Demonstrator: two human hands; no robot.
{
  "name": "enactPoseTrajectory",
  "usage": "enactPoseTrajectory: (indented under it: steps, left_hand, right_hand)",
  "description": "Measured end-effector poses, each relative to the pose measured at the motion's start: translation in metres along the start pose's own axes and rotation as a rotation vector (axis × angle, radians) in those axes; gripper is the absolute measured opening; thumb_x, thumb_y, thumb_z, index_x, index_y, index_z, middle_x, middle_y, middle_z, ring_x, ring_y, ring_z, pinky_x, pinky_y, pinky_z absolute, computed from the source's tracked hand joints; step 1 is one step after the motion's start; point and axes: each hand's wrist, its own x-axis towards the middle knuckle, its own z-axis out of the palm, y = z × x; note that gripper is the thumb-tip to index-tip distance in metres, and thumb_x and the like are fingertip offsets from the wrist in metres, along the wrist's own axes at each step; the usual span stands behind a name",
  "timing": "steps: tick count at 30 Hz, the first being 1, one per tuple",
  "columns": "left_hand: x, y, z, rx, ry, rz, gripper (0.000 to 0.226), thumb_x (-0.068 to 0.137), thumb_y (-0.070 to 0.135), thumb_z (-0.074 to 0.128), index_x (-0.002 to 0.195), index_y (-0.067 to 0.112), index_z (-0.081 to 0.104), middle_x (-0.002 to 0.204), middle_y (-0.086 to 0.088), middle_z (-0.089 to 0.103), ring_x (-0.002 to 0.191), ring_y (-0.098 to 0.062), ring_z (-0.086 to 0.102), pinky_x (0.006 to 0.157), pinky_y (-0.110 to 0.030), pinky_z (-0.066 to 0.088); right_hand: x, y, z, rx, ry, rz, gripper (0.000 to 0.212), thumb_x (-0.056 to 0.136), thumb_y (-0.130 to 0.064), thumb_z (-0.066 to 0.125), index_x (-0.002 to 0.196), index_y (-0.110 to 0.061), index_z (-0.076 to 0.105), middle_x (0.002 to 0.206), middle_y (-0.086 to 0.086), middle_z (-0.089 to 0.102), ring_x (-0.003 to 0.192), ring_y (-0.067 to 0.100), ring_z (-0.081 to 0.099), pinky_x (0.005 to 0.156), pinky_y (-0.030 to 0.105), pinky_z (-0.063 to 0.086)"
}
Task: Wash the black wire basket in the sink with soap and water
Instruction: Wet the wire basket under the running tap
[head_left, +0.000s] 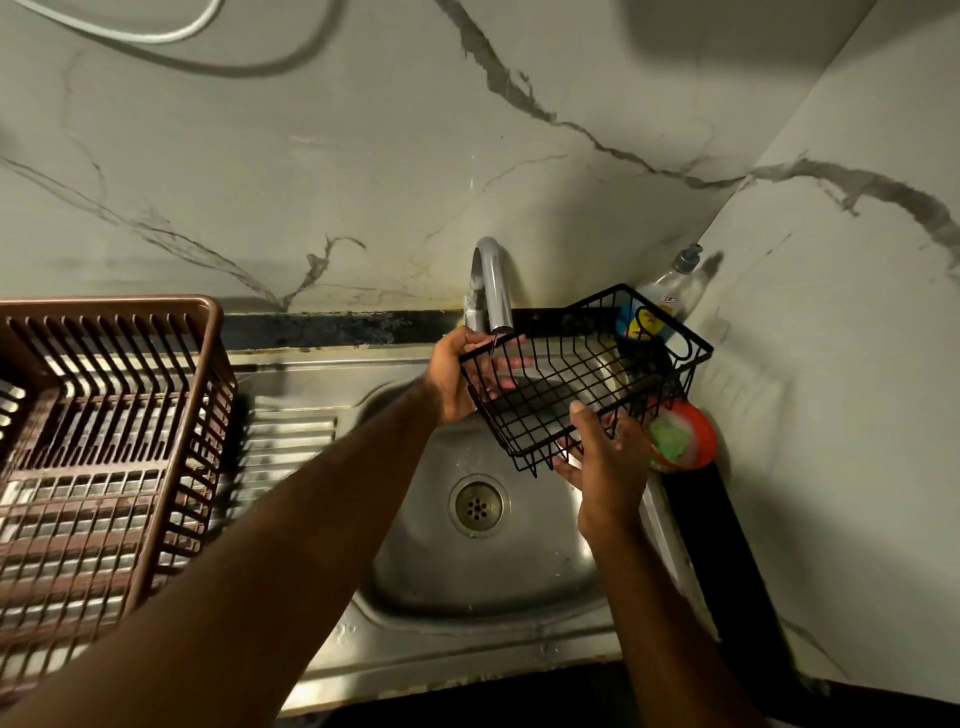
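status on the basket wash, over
Left hand grips black wire basket at its left end, right hand holds near edge. Basket held over sink, under faucet. Nothing in the way.

The person's left forearm (291, 519) and right forearm (655, 613) are bare right to the frame's lower edge; the left hand (456, 382) and right hand (609, 462) are bare too.

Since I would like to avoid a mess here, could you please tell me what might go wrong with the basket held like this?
The black wire basket has its far corner right by the soap bottle, so a swing may topple it. The left hand and right hand hold only thin wires; once soapy, the basket might slip into the sink.
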Motion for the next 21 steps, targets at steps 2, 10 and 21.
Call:
enactPoseTrajectory:
  steps: [2, 10, 21]
  left_hand:
    - [-0.002, -0.001, -0.002, 0.038, 0.004, 0.002, 0.066, 0.093, 0.048, 0.038, 0.138, 0.007, 0.063, 0.138, -0.029, 0.059, 0.096, -0.029, 0.062, 0.075, -0.034, 0.049]
    - [-0.013, -0.016, -0.016, -0.079, 0.133, 0.001, 0.067, 0.099, 0.049, 0.03, 0.133, 0.002, 0.063, 0.126, -0.03, 0.065, 0.1, -0.037, 0.067, 0.085, -0.041, 0.051]
    - [-0.039, -0.048, -0.037, -0.237, 0.276, -0.102, 0.067, 0.103, 0.052, 0.022, 0.128, 0.008, 0.065, 0.117, -0.025, 0.072, 0.116, -0.041, 0.065, 0.103, -0.063, 0.047]
  right_hand:
    - [0.004, -0.004, 0.0, -0.051, -0.006, 0.016, 0.044, 0.082, -0.05, 0.078, 0.114, -0.029, 0.057, 0.11, -0.002, 0.063, 0.097, 0.025, 0.07, 0.07, 0.045, 0.063]
    - [0.0, -0.016, 0.01, -0.174, -0.13, -0.024, 0.027, 0.078, -0.063, 0.071, 0.092, -0.045, 0.056, 0.106, -0.008, 0.06, 0.094, 0.027, 0.07, 0.07, 0.046, 0.063]
    - [0.016, -0.027, 0.037, -0.385, -0.15, -0.209, 0.014, 0.096, -0.039, 0.066, 0.108, -0.032, 0.065, 0.081, 0.001, 0.072, 0.055, 0.016, 0.07, 0.058, 0.041, 0.063]
